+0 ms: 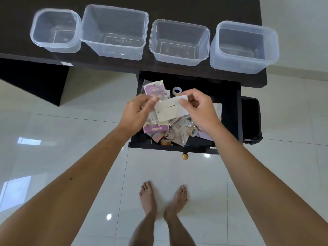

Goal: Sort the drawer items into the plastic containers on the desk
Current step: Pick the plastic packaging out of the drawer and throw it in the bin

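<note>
Hands meet over the open drawer (pixel 230 110): right hand (pixel 198 110) and left hand (pixel 136 112) both pinch a white card (pixel 170 110); four clear containers (pixel 179 41) wait on the desk (pixel 17 8).

Four clear tubs (pixel 179 41) stand on a black desk (pixel 195 8). Black drawer (pixel 229 110), tan knob (pixel 184 155), white card (pixel 173 109), purple packets (pixel 154 89), glossy white tiles (pixel 71 125).
</note>
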A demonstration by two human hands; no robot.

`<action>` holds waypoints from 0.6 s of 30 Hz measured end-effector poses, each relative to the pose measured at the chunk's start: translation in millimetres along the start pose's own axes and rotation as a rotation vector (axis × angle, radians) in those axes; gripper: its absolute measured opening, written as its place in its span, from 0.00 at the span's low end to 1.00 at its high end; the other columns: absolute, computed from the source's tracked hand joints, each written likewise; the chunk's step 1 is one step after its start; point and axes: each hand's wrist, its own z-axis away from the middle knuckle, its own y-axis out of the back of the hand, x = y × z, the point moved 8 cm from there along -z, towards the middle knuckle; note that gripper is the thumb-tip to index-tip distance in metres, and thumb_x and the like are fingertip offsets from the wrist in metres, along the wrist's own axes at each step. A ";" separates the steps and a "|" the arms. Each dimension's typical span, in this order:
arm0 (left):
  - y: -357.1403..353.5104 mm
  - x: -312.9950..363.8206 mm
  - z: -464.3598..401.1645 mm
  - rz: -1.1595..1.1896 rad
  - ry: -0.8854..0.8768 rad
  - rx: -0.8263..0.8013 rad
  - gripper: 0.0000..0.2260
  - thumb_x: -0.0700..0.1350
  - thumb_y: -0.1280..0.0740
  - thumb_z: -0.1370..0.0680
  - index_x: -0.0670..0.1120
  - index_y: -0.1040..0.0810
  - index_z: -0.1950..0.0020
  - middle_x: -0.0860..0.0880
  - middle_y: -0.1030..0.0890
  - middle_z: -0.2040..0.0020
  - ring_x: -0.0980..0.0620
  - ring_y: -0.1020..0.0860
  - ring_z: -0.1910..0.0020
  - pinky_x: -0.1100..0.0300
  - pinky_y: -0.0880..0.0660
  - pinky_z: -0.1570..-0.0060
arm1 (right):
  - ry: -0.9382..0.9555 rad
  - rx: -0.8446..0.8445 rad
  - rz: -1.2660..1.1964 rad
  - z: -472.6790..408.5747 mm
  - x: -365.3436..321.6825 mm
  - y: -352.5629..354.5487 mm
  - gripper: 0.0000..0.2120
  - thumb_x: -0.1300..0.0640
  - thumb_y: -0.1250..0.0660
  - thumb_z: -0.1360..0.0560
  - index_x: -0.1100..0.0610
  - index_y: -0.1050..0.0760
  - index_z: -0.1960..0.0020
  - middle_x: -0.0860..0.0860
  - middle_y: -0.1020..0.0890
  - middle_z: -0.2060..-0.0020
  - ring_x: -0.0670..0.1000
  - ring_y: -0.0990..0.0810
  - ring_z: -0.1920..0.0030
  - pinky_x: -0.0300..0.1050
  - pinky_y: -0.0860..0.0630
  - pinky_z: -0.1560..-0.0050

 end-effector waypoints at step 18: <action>29.0 -22.8 6.5 -0.011 0.046 0.115 0.14 0.39 0.34 0.16 0.54 0.21 0.34 0.55 0.20 0.34 0.57 0.20 0.63 0.63 0.24 0.73 | -0.077 -0.128 0.600 4.9 83.9 -28.7 0.35 0.49 0.20 0.27 0.50 0.27 0.23 0.51 0.29 0.36 0.56 0.27 0.33 0.57 0.21 0.37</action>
